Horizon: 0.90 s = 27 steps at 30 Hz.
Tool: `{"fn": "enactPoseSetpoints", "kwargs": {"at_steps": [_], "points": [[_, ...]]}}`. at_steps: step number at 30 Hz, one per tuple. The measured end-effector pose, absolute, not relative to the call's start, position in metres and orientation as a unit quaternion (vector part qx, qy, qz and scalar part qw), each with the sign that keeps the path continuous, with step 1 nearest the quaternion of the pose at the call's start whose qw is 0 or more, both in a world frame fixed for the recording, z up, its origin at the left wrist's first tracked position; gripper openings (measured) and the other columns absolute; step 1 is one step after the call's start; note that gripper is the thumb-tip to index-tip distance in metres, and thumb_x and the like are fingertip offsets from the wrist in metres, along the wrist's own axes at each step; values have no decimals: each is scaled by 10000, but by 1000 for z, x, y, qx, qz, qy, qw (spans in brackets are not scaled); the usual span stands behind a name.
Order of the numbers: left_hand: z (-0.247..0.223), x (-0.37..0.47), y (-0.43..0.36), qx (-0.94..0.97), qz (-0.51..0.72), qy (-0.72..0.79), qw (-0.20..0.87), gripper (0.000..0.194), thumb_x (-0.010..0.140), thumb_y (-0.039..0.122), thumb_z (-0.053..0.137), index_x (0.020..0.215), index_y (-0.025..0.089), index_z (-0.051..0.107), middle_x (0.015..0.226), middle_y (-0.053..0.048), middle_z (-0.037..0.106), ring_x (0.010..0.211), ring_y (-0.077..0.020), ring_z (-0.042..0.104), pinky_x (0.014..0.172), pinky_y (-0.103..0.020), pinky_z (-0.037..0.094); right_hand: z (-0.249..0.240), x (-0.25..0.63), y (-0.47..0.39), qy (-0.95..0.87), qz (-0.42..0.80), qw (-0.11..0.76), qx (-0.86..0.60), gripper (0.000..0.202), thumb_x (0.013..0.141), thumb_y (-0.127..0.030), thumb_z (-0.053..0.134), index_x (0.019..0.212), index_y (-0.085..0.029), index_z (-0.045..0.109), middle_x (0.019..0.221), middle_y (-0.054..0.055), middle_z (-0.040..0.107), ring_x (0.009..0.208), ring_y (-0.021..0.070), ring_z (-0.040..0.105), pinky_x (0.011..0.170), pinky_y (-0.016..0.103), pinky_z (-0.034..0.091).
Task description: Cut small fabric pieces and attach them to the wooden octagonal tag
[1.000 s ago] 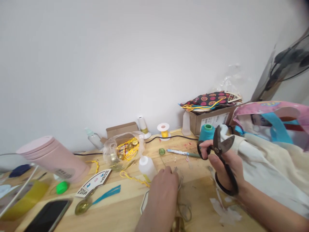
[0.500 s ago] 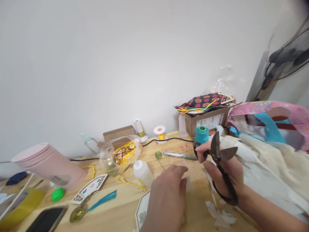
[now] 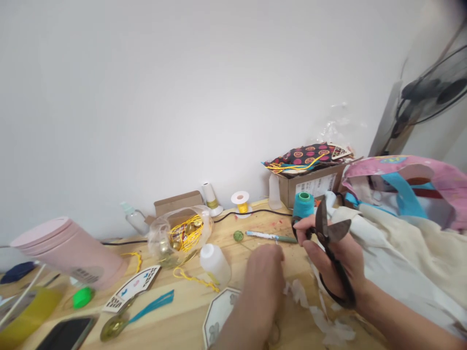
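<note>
My right hand [image 3: 339, 262] holds a pair of dark scissors [image 3: 326, 233]. Its fingers wrap the black handles, and the spread blades point up, away from the table. My left hand [image 3: 264, 277] is over the wooden table with its fingers curled under. What they hold, if anything, is hidden. Partly beneath the left forearm lies an octagonal white piece [image 3: 221, 308] with a dark rim and a grey pattern. Thin whitish scraps [image 3: 328, 323] are strewn between my hands. Beyond the left hand are a small ball of green thread [image 3: 238, 236] and a pen [image 3: 268, 236].
A white bottle [image 3: 215, 262], a bag of yellow cords and bells [image 3: 186, 233] and a blue thread cone [image 3: 303, 204] stand nearby. Pale cloth [image 3: 408, 257] covers the right side. A pink cup [image 3: 73, 253], phone [image 3: 65, 333] and tape roll [image 3: 29, 313] are left.
My left hand has curled its fingers in and shifted slightly, uncovering more of the octagonal piece and the whitish scraps. My right hand keeps the scissors, blades still spread. The view has shifted slightly.
</note>
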<state>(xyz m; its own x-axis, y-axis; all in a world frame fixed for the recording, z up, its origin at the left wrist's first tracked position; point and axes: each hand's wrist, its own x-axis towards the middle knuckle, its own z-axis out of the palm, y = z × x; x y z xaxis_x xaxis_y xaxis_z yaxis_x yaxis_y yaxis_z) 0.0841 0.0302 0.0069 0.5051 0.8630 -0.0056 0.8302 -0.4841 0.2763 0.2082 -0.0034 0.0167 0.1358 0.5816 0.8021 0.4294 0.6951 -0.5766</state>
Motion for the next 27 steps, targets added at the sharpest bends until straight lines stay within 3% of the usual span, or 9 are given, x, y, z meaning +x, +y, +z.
{"fn": "enactPoseSetpoints", "kwargs": {"at_steps": [3, 8, 13, 22, 27], "points": [[9, 87, 31, 860, 96, 478, 150, 221, 722, 116, 461, 731, 205, 664, 696, -27, 685, 667, -172, 611, 605, -242, 438, 20, 209, -4, -656, 49, 645, -389, 163, 758, -118, 467, 880, -208, 527, 614, -36, 472, 551, 135, 448, 535, 261, 369], [13, 71, 44, 835, 142, 514, 134, 296, 736, 78, 395, 891, 180, 625, 910, -77, 661, 842, -191, 583, 725, -293, 423, 25, 209, -5, -649, 37, 643, -405, 146, 759, -85, 451, 823, -195, 522, 621, -32, 464, 536, 122, 433, 511, 245, 365], [1, 84, 44, 831, 122, 526, 137, 191, 715, 126, 460, 722, 132, 651, 754, -126, 672, 752, -240, 604, 676, -328, 424, 18, 211, -2, -679, 30, 622, -390, 190, 733, -75, 469, 861, -204, 523, 667, -25, 501, 589, 133, 478, 548, 255, 391], [21, 89, 29, 823, 127, 533, 149, 241, 717, 96, 417, 701, 140, 653, 722, -122, 680, 708, -257, 612, 611, -340, 421, 26, 208, -5, -679, 23, 620, -393, 164, 727, -70, 457, 809, -190, 533, 619, -25, 491, 545, 131, 459, 510, 254, 384], [25, 90, 0, 851, 129, 469, 198, 212, 720, 127, 462, 710, 194, 663, 705, -65, 677, 680, -203, 616, 608, -276, 448, 21, 211, -7, -695, 36, 597, -398, 156, 737, -90, 469, 845, -183, 529, 628, -26, 494, 566, 133, 469, 539, 259, 389]]}}
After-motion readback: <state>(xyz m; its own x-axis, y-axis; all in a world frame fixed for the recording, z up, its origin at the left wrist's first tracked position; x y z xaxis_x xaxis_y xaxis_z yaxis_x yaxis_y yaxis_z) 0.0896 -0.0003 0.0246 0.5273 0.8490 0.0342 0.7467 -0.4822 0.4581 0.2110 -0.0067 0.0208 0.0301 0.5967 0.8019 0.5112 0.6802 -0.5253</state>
